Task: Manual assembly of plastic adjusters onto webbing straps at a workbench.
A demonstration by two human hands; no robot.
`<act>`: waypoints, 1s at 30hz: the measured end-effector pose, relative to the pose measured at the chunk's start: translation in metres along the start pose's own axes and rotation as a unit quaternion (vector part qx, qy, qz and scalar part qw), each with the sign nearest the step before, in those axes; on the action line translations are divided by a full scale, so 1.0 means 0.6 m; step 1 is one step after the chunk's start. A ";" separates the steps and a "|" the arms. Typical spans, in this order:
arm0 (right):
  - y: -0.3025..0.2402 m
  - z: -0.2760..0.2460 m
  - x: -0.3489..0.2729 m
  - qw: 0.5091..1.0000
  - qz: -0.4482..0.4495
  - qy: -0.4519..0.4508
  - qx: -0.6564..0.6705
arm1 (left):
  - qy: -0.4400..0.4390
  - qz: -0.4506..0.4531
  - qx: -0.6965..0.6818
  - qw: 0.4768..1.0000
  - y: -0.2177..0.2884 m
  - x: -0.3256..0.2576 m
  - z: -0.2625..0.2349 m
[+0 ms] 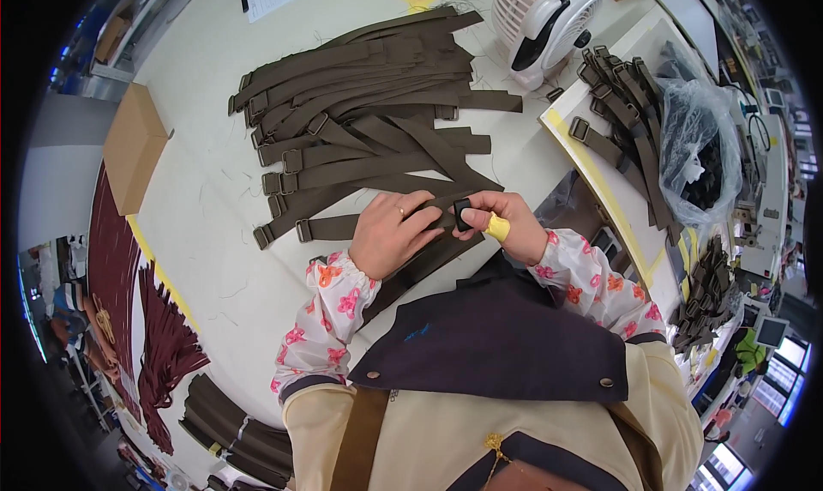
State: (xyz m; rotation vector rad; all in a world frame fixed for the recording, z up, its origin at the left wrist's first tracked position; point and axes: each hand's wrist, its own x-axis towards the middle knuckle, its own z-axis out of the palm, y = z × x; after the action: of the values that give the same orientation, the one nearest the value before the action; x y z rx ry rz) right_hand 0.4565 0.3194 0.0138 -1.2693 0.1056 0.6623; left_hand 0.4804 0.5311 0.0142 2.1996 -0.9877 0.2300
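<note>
black buckle (462, 214) between right fingers (477, 206) (pinched), strap (429, 255) under left

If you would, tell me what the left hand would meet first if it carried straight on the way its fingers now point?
The left hand points toward the right hand, so it would probably meet the small black buckle pinched there first, over the brown strap both hold.

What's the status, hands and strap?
Left hand pinching dark brown webbing strap. Right hand holding small black plastic buckle on it. Finished strap pile behind, nothing blocking.

Strap (433, 221) middle hidden under fingers (422, 219); buckle (462, 214) partly covered.
</note>
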 end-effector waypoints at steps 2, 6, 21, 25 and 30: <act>-0.012 0.009 -0.009 0.999 -0.006 0.035 0.039 | -0.003 0.014 0.000 1.000 -0.001 -0.001 0.004; -0.013 -0.015 -0.022 0.989 -0.004 0.095 0.110 | 0.042 0.010 -0.029 0.999 0.006 -0.011 0.009; 0.014 -0.019 -0.036 0.974 0.172 -0.026 0.146 | -0.021 0.079 -0.023 0.996 0.036 -0.035 0.005; 0.032 -0.048 -0.027 0.961 0.219 -0.108 0.134 | -0.054 0.082 -0.035 0.995 0.042 -0.044 0.001; 0.031 -0.042 -0.017 0.962 0.228 -0.131 0.074 | -0.096 0.088 -0.045 0.990 0.042 -0.051 -0.001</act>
State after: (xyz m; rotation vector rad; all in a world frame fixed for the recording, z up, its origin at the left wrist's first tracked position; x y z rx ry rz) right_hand 0.4455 0.2949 -0.0058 -1.0061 0.2293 1.1932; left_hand 0.4414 0.5375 0.0152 2.0833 -1.2759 0.0521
